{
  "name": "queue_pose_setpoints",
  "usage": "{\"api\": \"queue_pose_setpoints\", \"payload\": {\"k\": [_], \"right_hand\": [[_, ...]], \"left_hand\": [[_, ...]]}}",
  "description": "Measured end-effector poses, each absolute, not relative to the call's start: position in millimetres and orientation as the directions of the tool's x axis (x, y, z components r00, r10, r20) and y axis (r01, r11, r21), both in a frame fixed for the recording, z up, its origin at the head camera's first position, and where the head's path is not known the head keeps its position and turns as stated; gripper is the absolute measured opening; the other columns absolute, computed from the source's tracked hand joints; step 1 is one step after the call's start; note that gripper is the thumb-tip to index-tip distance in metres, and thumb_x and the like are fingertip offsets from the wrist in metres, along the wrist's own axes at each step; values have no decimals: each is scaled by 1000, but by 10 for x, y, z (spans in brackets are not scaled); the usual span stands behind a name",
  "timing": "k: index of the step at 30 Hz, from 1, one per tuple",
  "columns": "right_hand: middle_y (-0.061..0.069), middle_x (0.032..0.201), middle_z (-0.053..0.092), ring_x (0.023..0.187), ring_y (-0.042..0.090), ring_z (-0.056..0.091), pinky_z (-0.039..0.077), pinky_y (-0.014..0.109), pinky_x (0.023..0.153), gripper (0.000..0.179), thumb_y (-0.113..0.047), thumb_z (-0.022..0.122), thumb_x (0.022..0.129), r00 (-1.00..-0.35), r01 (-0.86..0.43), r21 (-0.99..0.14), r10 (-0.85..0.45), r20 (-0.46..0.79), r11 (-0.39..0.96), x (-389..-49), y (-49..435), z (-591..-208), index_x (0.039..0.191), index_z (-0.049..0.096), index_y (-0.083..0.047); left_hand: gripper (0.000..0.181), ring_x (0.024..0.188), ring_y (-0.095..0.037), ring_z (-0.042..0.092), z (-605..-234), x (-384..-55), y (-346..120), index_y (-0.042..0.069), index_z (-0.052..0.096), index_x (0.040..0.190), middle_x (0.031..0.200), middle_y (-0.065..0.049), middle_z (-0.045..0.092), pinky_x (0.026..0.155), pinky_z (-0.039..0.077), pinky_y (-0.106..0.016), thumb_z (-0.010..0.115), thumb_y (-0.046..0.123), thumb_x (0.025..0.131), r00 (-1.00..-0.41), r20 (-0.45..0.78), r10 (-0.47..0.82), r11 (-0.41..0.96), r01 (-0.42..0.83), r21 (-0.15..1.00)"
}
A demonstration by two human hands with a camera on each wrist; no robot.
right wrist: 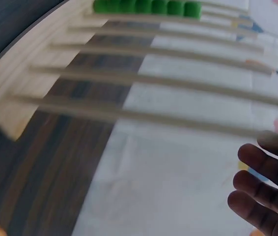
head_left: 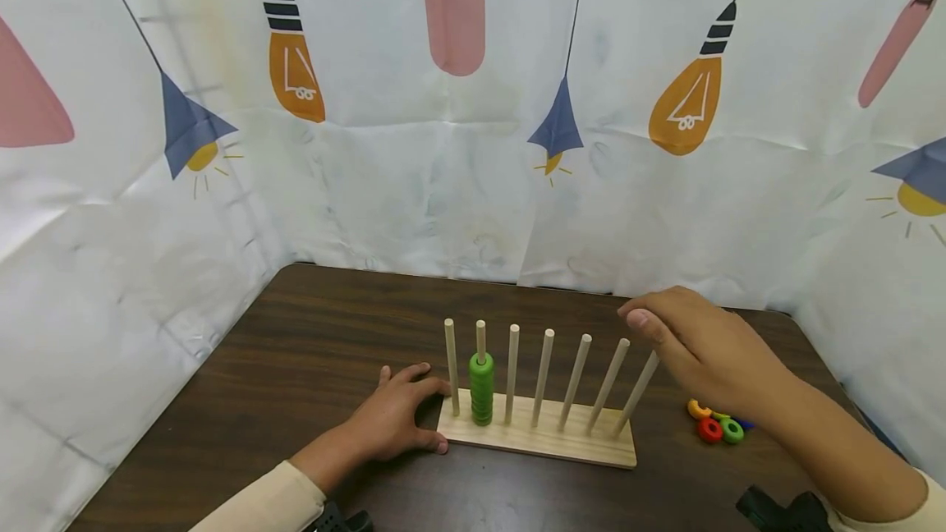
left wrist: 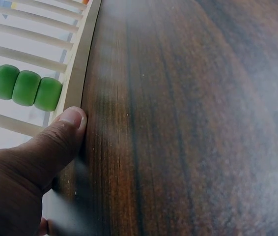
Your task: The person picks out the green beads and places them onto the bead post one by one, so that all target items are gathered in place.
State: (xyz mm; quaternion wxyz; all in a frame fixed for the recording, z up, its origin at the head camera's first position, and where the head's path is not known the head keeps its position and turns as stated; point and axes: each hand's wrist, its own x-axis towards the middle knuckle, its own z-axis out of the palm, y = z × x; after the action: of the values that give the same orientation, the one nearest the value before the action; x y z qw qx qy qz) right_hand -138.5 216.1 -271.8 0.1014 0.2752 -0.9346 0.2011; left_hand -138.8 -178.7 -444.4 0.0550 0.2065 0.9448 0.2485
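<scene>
A wooden peg board [head_left: 535, 433] with a row of several upright pegs stands on the table. Green rings [head_left: 481, 392] are stacked on the second peg from the left, and the other pegs are bare. My left hand [head_left: 399, 417] holds the board's left end, its thumb on the front edge and a finger at the back corner. In the left wrist view the thumb [left wrist: 63, 130] presses against the base's edge. My right hand [head_left: 702, 347] is raised by the top of the rightmost peg [head_left: 637, 392], holding nothing, its fingers [right wrist: 259, 196] extended and slightly bent.
Right of the board, loose rings lie in a small cluster: a red ring [head_left: 709, 431], a green ring [head_left: 732, 431], a yellow-orange ring [head_left: 698, 410] and blue partly behind the right forearm. The dark wood table [head_left: 332, 335] meets a printed white cloth [head_left: 414, 204] at its back and sides.
</scene>
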Motion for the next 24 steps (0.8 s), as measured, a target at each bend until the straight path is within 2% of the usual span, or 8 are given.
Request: {"api": "queue_pose_setpoints", "payload": {"k": [7, 9, 13, 15, 16, 18, 21, 24], "right_hand": [[1, 125, 67, 109, 30, 65, 50, 54, 85, 33, -29, 41, 113, -892, -447, -349, -379, 248, 824, -1355, 2649, -2931, 129, 68, -20], [3, 124, 68, 110, 32, 64, 50, 50, 84, 32, -27, 42, 112, -894, -439, -343, -368, 255, 830, -1354, 2775, -3012, 128, 69, -19], [1, 121, 70, 109, 30, 65, 51, 34, 81, 31, -25, 45, 112, -898, -426, -330, -348, 268, 843, -1342, 2990, -3188, 126, 71, -16], [2, 121, 70, 108, 30, 66, 52, 31, 80, 32, -25, 44, 112, -910, -403, -342, -331, 248, 849, -1330, 3086, -3267, 125, 71, -14], [4, 121, 70, 108, 31, 66, 54, 33, 80, 33, -26, 44, 112, -918, -388, -349, -323, 231, 853, -1323, 3126, -3305, 126, 71, -12], [9, 122, 70, 108, 36, 66, 56, 46, 81, 36, -28, 43, 112, -933, -357, -372, -306, 191, 857, -1310, 3204, -3379, 127, 69, -7], [14, 122, 69, 108, 40, 66, 54, 60, 81, 40, -30, 42, 113, -948, -316, -393, -281, 147, 864, -1292, 3300, -3506, 128, 68, -4], [17, 122, 68, 107, 43, 65, 53, 64, 78, 44, -34, 41, 113, -964, -265, -399, -248, 95, 878, -1284, 3381, -3631, 130, 66, -3]], "left_hand": [[66, 144, -39, 38, -4431, -1381, -1781, 20, 67, 128, 142, -17, 57, 109, 12, -81, 92, 46, 72, -909, 0, 417, 794, 364, 487], [66, 144, -39, 38, -4425, -1378, -1781, 20, 67, 128, 141, -17, 57, 109, 12, -81, 92, 45, 72, -909, 2, 416, 794, 365, 486], [66, 144, -39, 38, -4420, -1376, -1784, 20, 67, 128, 141, -17, 57, 109, 12, -81, 92, 45, 72, -909, 2, 417, 793, 364, 488], [66, 144, -39, 38, -4421, -1377, -1785, 20, 66, 128, 141, -16, 57, 109, 11, -81, 92, 46, 73, -908, -2, 419, 792, 364, 490], [66, 144, -39, 38, -4423, -1377, -1786, 20, 66, 128, 142, -16, 57, 109, 11, -81, 92, 46, 73, -908, -4, 419, 791, 363, 492], [66, 144, -40, 38, -4423, -1376, -1785, 21, 66, 128, 142, -16, 57, 109, 11, -81, 92, 46, 73, -907, -7, 421, 789, 363, 495], [66, 144, -40, 37, -4422, -1372, -1785, 21, 66, 128, 142, -16, 57, 109, 10, -81, 91, 46, 73, -907, -9, 422, 788, 361, 498], [66, 144, -40, 37, -4416, -1370, -1783, 21, 66, 128, 142, -17, 56, 110, 10, -81, 92, 46, 73, -907, -7, 421, 787, 362, 500]]}}
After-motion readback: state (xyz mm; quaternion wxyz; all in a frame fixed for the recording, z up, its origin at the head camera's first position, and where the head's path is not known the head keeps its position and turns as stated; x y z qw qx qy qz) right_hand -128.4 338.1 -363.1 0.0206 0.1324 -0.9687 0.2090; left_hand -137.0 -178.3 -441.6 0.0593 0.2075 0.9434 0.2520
